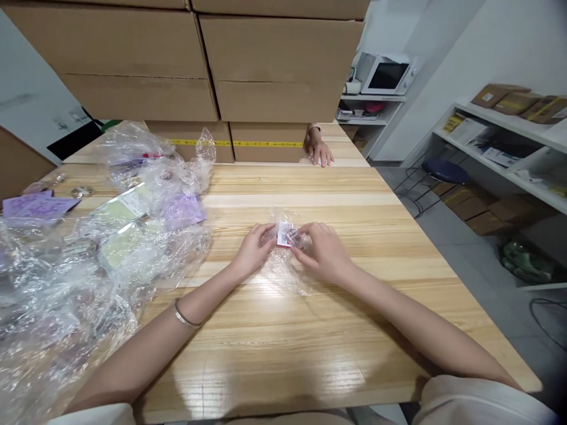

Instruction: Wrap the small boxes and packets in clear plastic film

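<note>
On the wooden table (248,313), a clear plastic bag (283,268) lies flat under my hands. A small white label card with a red edge (283,234) sits on it. My left hand (257,248), a bracelet on its wrist, has thumb and fingers closed at the left side of the card on some clear plastic. Between the thumb and fingers of my right hand (323,248) is a small clear packet with dark markings (294,237), right beside the card. What is inside the packet is too small to make out.
A big heap of crumpled clear plastic bags (110,271) with purple papers (39,205) covers the table's left side. Stacked cardboard boxes (274,65) rise at the back. Another person's hand (319,149) rests beside them. A blue stool (444,170) and shelves stand right.
</note>
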### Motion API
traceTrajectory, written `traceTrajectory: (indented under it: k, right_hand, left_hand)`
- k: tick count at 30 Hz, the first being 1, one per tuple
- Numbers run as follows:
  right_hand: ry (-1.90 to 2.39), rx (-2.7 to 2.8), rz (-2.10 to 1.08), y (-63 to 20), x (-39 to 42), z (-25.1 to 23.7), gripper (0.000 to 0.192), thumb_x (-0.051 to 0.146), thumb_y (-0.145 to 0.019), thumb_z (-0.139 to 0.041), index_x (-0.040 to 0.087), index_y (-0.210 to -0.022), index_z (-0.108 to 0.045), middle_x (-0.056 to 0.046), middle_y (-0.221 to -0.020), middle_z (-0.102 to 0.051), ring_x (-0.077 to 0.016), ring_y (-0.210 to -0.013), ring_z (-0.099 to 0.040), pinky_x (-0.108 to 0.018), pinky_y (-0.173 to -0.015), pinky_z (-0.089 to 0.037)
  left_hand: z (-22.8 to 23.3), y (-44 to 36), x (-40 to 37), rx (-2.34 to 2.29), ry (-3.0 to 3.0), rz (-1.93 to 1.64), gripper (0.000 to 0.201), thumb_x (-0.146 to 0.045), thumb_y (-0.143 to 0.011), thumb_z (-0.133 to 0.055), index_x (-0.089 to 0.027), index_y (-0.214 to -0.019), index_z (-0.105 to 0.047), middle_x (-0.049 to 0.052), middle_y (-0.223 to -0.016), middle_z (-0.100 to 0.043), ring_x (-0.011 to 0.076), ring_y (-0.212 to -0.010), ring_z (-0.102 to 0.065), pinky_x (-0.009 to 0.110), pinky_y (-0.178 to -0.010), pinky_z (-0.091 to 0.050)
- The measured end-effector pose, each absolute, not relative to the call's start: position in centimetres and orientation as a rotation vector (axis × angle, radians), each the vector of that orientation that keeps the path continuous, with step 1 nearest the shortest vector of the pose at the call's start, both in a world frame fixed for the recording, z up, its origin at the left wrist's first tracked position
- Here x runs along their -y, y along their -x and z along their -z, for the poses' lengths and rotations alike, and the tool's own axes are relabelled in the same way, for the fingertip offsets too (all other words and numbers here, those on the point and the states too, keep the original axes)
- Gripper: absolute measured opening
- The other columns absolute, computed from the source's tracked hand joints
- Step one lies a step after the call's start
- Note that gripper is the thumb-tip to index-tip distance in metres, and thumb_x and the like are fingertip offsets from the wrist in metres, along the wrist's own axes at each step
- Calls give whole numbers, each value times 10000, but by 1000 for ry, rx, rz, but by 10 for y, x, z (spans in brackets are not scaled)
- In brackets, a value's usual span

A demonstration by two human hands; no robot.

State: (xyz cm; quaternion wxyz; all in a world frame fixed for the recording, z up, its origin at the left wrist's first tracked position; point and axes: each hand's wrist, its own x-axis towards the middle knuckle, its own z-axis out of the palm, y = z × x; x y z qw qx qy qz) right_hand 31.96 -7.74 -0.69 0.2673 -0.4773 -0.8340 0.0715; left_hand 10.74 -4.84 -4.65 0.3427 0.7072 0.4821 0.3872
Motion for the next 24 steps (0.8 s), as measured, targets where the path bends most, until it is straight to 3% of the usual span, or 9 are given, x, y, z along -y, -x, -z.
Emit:
traceTrajectory:
  k: [3,8,11,13,15,19,22,24]
  right_hand:
    - [1326,2277,-289,-322,60,22,615,475,-806,-686,151,-1292,-492,-168,-1202,-621,-311,-1076,-566,-443,-887,-473]
    - [1371,2463,-250,-323,62,28,408,399,-774,-678,142,-1082,-605,-170,-1078,-636,-341,-1024,-544,-485,-889,-481]
    - [1388,2458,-338,-330,63,23,510,326,-728,-679,119,-1184,-581,-183,-1125,-605,-345,-1059,-540,-497,-912,-476]
    - [1397,2360,-515,-337,61,21,600,303,-721,-665,136,-1282,-535,-167,-1163,-589,-322,-1071,-554,-484,-927,-476]
    - [1417,2159,-727,-344,55,21,592,300,-734,-634,176,-1302,-526,-135,-1178,-596,-290,-1057,-576,-461,-930,-478]
    - [1415,1462,-1333,-357,43,19,411,387,-785,-523,208,-1147,-597,-92,-1083,-656,-256,-962,-626,-383,-759,-523]
    - [1305,918,-1731,-364,36,14,449,463,-776,-425,166,-1066,-597,-126,-998,-668,-271,-879,-651,-356,-596,-512]
    - [1256,786,-1767,-366,33,13,437,462,-758,-424,164,-1029,-595,-115,-928,-662,-261,-811,-649,-355,-572,-502]
  left_hand:
    - [44,-110,48,-1056,-1650,-940,271,-338,-857,-652,-189,-1072,-726,95,-1124,-705,239,-1085,-645,409,-1001,-476]
    - [38,-115,53,-966,-1340,-966,287,-416,-813,-704,-188,-978,-766,83,-1060,-747,241,-1014,-676,398,-948,-508]
    - [39,-111,47,-1105,-1152,-1217,301,-410,-814,-696,-183,-1005,-749,75,-1068,-742,218,-996,-671,342,-863,-538]
    - [41,-105,42,-1219,-1107,-1378,260,-371,-824,-684,-187,-1001,-735,60,-1063,-733,181,-961,-667,275,-790,-544]
    - [41,-99,36,-1286,-1039,-1443,229,-352,-849,-648,-197,-1009,-704,42,-991,-720,135,-786,-663,221,-628,-528]
    - [39,-89,27,-1340,-906,-1386,200,-358,-936,-504,-212,-1044,-588,22,-873,-663,86,-488,-542,196,-393,-399]
    - [37,-84,26,-1506,-1038,-1317,242,-271,-930,-486,-217,-1163,-519,65,-998,-634,111,-602,-596,233,-484,-470]
    - [34,-84,30,-1674,-1315,-1348,417,-180,-865,-553,-222,-1272,-475,114,-1188,-552,174,-908,-632,327,-732,-545]
